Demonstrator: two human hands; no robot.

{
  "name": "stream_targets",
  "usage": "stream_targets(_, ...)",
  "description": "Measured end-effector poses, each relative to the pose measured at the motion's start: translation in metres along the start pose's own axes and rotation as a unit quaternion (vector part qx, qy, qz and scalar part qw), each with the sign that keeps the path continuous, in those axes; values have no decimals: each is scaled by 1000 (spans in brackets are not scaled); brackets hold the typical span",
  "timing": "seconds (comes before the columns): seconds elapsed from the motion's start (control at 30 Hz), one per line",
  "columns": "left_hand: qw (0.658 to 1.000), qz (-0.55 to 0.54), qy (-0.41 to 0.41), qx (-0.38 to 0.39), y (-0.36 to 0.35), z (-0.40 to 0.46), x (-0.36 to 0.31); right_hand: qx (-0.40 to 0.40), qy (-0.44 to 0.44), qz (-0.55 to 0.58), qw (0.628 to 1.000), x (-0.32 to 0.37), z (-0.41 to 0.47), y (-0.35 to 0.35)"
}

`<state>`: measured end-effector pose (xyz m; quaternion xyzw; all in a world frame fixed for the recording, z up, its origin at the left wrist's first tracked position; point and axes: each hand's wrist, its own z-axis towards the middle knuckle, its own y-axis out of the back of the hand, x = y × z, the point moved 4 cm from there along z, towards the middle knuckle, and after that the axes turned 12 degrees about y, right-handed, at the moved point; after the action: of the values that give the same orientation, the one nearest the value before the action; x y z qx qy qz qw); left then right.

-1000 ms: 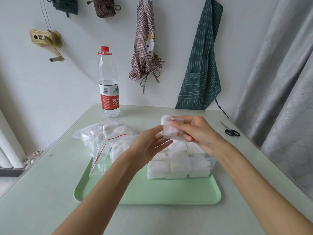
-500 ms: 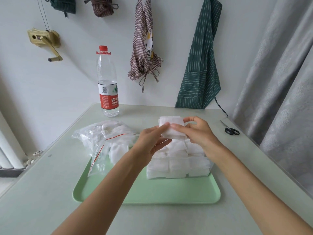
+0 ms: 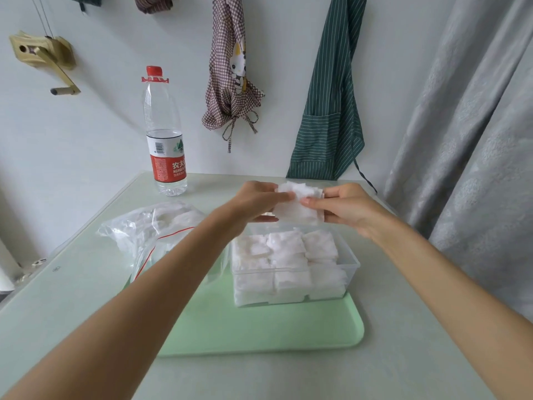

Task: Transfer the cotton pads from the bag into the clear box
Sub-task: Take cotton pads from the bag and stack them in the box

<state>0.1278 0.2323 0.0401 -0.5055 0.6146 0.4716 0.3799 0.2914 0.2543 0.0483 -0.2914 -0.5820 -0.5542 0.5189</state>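
Observation:
A small stack of white cotton pads (image 3: pixel 298 204) hangs above the far side of the clear box (image 3: pixel 353 265). My left hand (image 3: pixel 256 202) pinches its left edge and my right hand (image 3: pixel 346 209) pinches its right edge. The box stands on the right half of a light green tray (image 3: pixel 259 327) and holds several rows of stacked white pads. The clear zip bag (image 3: pixel 155 229) with a red seal line lies to the left, partly on the tray, with pads still inside; my left forearm crosses in front of it.
A water bottle (image 3: pixel 164 134) with a red cap and label stands at the table's back left. Two aprons hang on the wall behind. A grey curtain runs along the right side.
Both hands carried the pad stack a little up and away from me, and my left hand closed onto its left edge. The view tilted downward, so the box shows more fully.

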Motion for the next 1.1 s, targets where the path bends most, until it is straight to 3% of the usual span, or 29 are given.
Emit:
stream_targets(0.17, 994, 103, 13, 17, -17, 6, 4, 98, -21, -132, 986, -5, -4, 19)
stream_targets(0.3, 962, 272, 2, 38, -40, 7, 7, 188, 67, -372, 907, -13, -17, 20)
stream_targets(0.4, 937, 346, 19, 41, -49, 8, 6, 183, 95, -473, 857, -17, -19, 19)
stream_targets(0.5, 900, 432, 14, 53, -55, 15, 11, 188, 104, -492, 844, -16, -22, 19)
stream_targets(0.77, 864, 502, 4, 40, -70, 25, 28, 280, 78, -536, 792, -30, -23, 12)
stream_targets(0.93, 829, 533, -155, -62, -62, 12, 14, 245, 147, -494, 821, -15, -19, 16)
stream_targets(1.0, 825, 532, -189, -20, -58, 9, 8, 240, 167, -483, 825, -12, -18, 21)
stream_targets(1.1, 816, 549, -167, 66, -59, 9, 10, 264, 114, -507, 812, -22, -17, 24)
